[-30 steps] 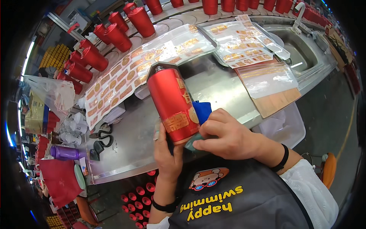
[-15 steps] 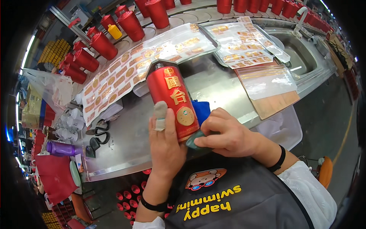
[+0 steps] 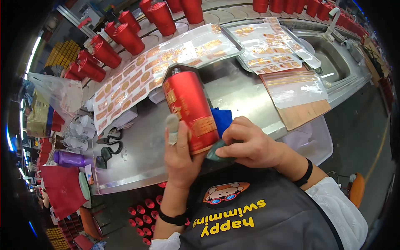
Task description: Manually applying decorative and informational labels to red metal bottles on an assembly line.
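Observation:
A red bottle (image 3: 192,102) with gold decals lies tilted over the metal worktable, its neck end in a dark angular holder (image 3: 195,67). My left hand (image 3: 181,156), with pale wraps on a finger, is closed around the bottle's lower left side. A gold rectangular decal now faces up near its base. My right hand (image 3: 252,146) pinches a flat, dark green piece (image 3: 215,152), like a small scraper, beside the bottle's base. Part of it is hidden by the fingers. A blue cloth (image 3: 222,119) lies just right of the bottle.
Sheets of gold decals (image 3: 125,93) lie beyond the bottle, with more on a tray (image 3: 266,48) near the sink (image 3: 331,58). Black scissors (image 3: 111,143) rest at left. A board (image 3: 304,112) carries a clear bag. Red bottles (image 3: 129,38) line the conveyor behind.
The bottle has turned about its long axis; its large gold characters moved left and the rectangular decal came up. The bottles on the conveyor shifted right. My right hand barely moved.

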`<control>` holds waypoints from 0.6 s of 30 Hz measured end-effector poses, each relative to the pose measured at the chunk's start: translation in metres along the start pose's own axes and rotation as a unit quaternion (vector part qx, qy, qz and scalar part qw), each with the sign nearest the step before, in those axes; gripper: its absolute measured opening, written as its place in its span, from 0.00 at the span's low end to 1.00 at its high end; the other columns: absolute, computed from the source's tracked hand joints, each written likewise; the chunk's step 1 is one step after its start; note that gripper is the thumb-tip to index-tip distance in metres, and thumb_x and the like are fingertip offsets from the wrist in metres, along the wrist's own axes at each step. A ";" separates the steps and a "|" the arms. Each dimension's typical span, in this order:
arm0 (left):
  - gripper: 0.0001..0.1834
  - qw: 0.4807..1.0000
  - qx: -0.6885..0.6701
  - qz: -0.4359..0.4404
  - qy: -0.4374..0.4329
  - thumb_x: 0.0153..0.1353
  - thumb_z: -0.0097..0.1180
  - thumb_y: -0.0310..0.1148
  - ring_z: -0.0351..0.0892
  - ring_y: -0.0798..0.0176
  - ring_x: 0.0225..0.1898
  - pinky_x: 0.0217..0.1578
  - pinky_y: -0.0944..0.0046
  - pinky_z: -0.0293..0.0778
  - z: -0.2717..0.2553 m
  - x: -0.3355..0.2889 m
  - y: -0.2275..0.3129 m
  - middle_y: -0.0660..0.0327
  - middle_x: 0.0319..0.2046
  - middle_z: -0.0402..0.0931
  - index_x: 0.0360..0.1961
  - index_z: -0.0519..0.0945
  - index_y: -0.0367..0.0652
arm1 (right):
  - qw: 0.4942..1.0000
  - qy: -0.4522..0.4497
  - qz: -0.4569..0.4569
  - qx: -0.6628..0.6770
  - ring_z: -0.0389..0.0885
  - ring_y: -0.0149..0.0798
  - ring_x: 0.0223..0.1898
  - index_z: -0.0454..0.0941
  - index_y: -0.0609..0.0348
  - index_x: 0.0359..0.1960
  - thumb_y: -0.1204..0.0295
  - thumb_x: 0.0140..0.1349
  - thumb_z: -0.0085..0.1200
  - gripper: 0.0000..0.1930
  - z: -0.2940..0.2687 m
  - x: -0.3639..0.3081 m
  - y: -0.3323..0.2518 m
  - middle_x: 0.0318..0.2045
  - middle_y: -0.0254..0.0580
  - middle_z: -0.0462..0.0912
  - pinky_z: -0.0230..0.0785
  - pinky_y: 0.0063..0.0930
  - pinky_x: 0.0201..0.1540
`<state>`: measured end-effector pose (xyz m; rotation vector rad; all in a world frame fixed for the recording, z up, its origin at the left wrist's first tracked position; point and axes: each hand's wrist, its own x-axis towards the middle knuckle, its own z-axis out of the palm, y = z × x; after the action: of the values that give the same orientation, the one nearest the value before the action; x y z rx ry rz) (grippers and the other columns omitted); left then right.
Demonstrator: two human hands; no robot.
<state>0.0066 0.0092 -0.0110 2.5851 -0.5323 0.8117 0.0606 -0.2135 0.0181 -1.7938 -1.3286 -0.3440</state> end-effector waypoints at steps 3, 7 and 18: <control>0.43 0.983 -0.140 -0.108 0.044 0.51 0.71 0.37 0.66 0.37 0.64 0.66 0.42 0.56 0.002 -0.012 -0.003 0.42 0.63 0.66 0.65 0.65 0.33 | 1.000 -0.008 -0.006 0.008 0.71 0.41 0.34 0.83 0.53 0.39 0.83 0.37 0.62 0.21 -0.001 0.003 0.002 0.32 0.35 0.73 0.63 0.36 0.39; 0.44 0.999 0.029 -0.040 -0.018 0.51 0.72 0.35 0.67 0.36 0.64 0.66 0.43 0.56 -0.013 0.015 0.012 0.41 0.63 0.66 0.66 0.64 0.33 | 1.000 -0.011 0.001 -0.001 0.71 0.42 0.36 0.80 0.50 0.36 0.80 0.39 0.64 0.18 -0.004 0.000 0.004 0.33 0.34 0.72 0.63 0.35 0.40; 0.42 0.999 0.041 -0.019 -0.022 0.55 0.68 0.40 0.65 0.37 0.65 0.67 0.38 0.52 -0.015 0.019 0.015 0.43 0.63 0.66 0.66 0.64 0.32 | 1.000 0.000 -0.007 0.030 0.70 0.42 0.34 0.82 0.53 0.39 0.84 0.37 0.61 0.22 -0.001 -0.003 0.009 0.32 0.36 0.73 0.62 0.36 0.40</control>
<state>0.0074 -0.0008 0.0158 2.6849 -0.4698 0.7794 0.0674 -0.2169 0.0126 -1.7354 -1.3388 -0.3098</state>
